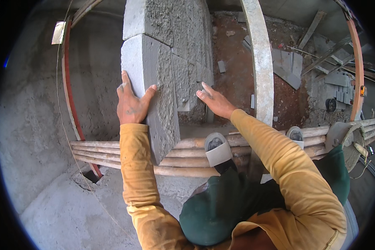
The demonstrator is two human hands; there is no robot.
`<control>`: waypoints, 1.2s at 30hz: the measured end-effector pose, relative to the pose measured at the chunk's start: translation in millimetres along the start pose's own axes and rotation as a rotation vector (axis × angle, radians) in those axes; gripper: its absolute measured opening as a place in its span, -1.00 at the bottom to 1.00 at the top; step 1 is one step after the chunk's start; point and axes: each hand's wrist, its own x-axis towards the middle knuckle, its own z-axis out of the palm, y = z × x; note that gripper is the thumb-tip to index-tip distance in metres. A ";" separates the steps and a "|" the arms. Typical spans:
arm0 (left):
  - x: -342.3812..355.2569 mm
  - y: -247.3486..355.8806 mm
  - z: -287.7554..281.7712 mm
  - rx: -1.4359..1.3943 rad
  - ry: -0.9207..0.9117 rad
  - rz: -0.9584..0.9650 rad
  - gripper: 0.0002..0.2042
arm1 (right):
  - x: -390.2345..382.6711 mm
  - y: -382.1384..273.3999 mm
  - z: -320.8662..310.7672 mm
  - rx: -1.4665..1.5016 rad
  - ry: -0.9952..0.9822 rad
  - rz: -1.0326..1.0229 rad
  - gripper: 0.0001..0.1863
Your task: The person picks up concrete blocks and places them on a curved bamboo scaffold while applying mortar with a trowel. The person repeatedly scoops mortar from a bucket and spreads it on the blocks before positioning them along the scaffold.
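Observation:
A grey lightweight block lies at the near end of a block wall coated with rough mortar. My left hand rests on the block, with its fingers stretched along the pale left face and its thumb over the edge. To the right, my right hand reaches toward the mortared side of the wall with its fingers extended. Nothing shows in it, and whether its fingertips touch the wall I cannot tell. Beneath the hands, part of the wall's lower side is hidden by the block.
Bamboo poles form a platform under my sandalled foot. A pale upright beam stands right of the wall, and a red-edged post left. A mortar-caked container sits at right. Planks and slabs lie below.

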 end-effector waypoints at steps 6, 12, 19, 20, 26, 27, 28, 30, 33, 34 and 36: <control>-3.8 2.5 -4.6 -0.037 0.035 0.022 0.09 | -4.4 2.3 -4.9 -0.026 -0.014 0.024 -0.03; -5.4 7.9 -11.9 -0.078 -0.059 -0.062 0.06 | -14.2 7.4 -11.1 -0.049 -0.009 0.067 -0.06; -25.8 -18.7 -22.1 -0.226 0.042 -0.008 0.03 | -25.6 21.6 -11.9 -0.159 0.017 0.045 -0.07; -36.2 -28.8 -23.4 -0.253 0.073 0.000 0.03 | -28.8 23.5 -11.1 -0.165 0.015 0.079 -0.08; -100.5 -104.5 -33.9 -0.383 0.243 -0.006 0.02 | -33.8 27.7 -8.5 -0.221 -0.060 0.104 -0.14; -113.7 -115.1 -34.2 -0.369 0.235 -0.050 0.02 | -33.5 28.5 -7.0 -0.239 -0.058 0.085 -0.13; -125.1 -125.0 -33.2 -0.365 0.231 -0.086 0.02 | -31.2 29.0 -6.8 -0.256 -0.053 0.060 -0.13; -150.1 -144.8 -27.8 -0.348 0.189 -0.189 0.03 | -29.4 32.5 -3.7 -0.292 -0.054 0.043 -0.12; -180.3 -173.9 -5.3 -0.306 0.112 -0.354 0.06 | -24.2 39.1 -1.1 -0.299 -0.081 0.018 -0.16; -187.2 -185.3 2.5 -0.299 0.070 -0.396 0.07 | -23.8 41.7 -0.3 -0.302 -0.090 0.019 -0.16; -199.2 -205.8 21.3 -0.295 -0.016 -0.474 0.08 | -22.2 46.6 -0.2 -0.324 -0.103 0.033 -0.17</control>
